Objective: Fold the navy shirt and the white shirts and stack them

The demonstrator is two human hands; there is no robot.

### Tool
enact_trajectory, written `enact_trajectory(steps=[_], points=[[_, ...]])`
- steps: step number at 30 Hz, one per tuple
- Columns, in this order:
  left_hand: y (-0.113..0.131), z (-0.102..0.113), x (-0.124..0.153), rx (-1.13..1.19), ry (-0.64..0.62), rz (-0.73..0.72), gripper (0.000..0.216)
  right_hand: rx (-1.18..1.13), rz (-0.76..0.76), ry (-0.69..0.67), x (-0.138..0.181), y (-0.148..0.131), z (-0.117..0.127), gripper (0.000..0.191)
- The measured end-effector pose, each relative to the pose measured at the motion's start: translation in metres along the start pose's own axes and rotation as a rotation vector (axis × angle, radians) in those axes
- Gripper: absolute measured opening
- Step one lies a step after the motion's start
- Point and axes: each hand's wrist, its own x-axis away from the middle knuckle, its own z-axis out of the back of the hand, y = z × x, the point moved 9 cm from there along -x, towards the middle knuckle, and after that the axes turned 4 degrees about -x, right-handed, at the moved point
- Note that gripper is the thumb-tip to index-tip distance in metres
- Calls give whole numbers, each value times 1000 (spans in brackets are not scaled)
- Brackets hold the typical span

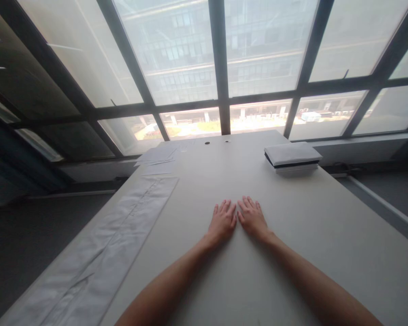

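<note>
My left hand and my right hand lie flat, palms down, side by side in the middle of a pale table. Their thumbs nearly touch. The fingers of both are stretched out and hold nothing. A long strip of clear plastic bags runs along the table's left side, well away from my left hand. A flat stack of white and dark sheets or boxes sits at the far right of the table, beyond my right hand.
Loose white papers lie at the table's far left corner. Two small round holes mark the far edge. Large windows with dark frames rise behind the table. Dark floor lies to either side.
</note>
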Motion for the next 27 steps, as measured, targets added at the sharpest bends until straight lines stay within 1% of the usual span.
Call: enact_trajectory(steps=[2,5,10,17,21,24,26,27], points=[[1,-1,0,-105,-17,1,48,23,-6,2,0,0,1,52],[1,-1,-2,-197,-35,2,49,38,-10,6,-1,-1,2,51],[1,-2,-4,-271,-46,-15,50,10,-24,13,0,-3,9,49],[-3,-4,-12,-352,-3,-76,50,20,-6,108,-4,-7,23,44],[-1,-8,-15,-351,-1,-107,53,51,-2,140,-4,-7,26,41],[-3,-7,-19,-309,0,-119,55,71,15,164,-4,-7,28,39],[-9,-2,-19,-225,-23,-156,57,74,18,170,-4,-7,29,40],[-14,6,-16,-169,-36,-175,57,73,16,169,-4,-7,29,40]])
